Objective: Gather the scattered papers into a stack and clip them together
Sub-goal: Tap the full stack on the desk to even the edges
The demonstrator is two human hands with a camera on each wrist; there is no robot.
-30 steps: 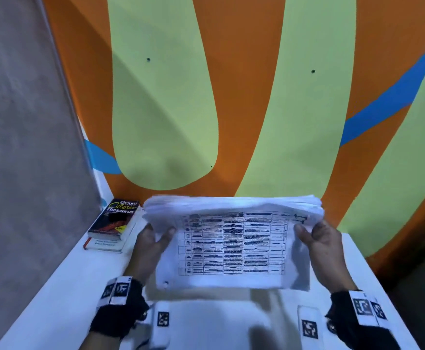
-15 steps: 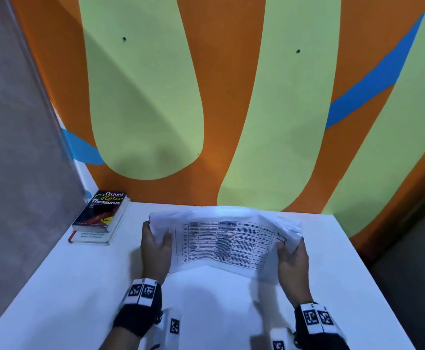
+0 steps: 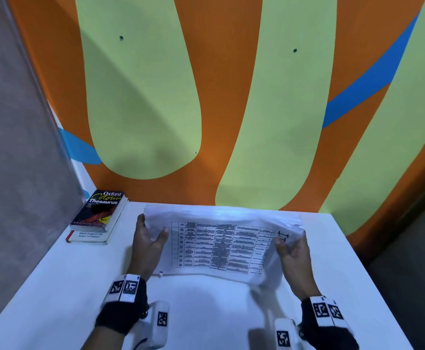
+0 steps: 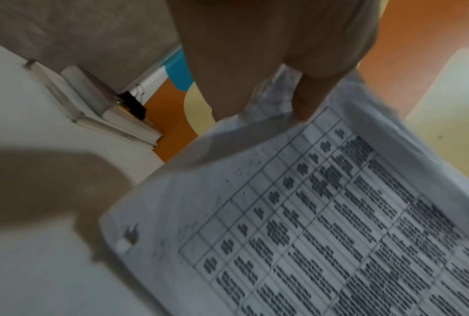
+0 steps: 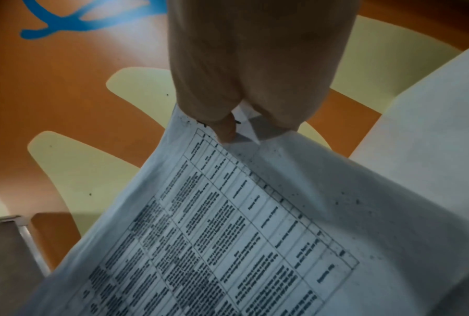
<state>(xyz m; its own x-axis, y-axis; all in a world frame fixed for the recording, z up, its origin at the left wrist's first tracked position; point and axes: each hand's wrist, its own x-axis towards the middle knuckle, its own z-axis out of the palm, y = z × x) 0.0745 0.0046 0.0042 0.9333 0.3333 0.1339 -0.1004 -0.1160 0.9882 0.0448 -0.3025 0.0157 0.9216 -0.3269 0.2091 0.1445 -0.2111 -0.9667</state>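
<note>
A stack of white papers (image 3: 219,243) with a printed table on the top sheet stands on its lower long edge on the white table (image 3: 54,286), tilted toward me. My left hand (image 3: 153,236) grips its left side, thumb on the front sheet. My right hand (image 3: 288,245) grips its right side near the upper corner. The left wrist view shows the papers (image 4: 309,213) up close with my fingers (image 4: 255,64) curled over the top edge. In the right wrist view my thumb and fingers (image 5: 228,128) pinch the paper corner (image 5: 255,213). A black binder clip (image 4: 133,104) lies behind the books.
Two books (image 3: 97,215) are stacked at the table's back left corner, the top one a thesaurus. An orange, green and blue painted wall (image 3: 231,97) stands right behind the table. A grey partition (image 3: 9,147) closes the left side. The table's right edge drops off to the floor.
The stack has come down from chest height toward the table and now rests on its lower edge. Both hands came down with it, still holding its sides.
</note>
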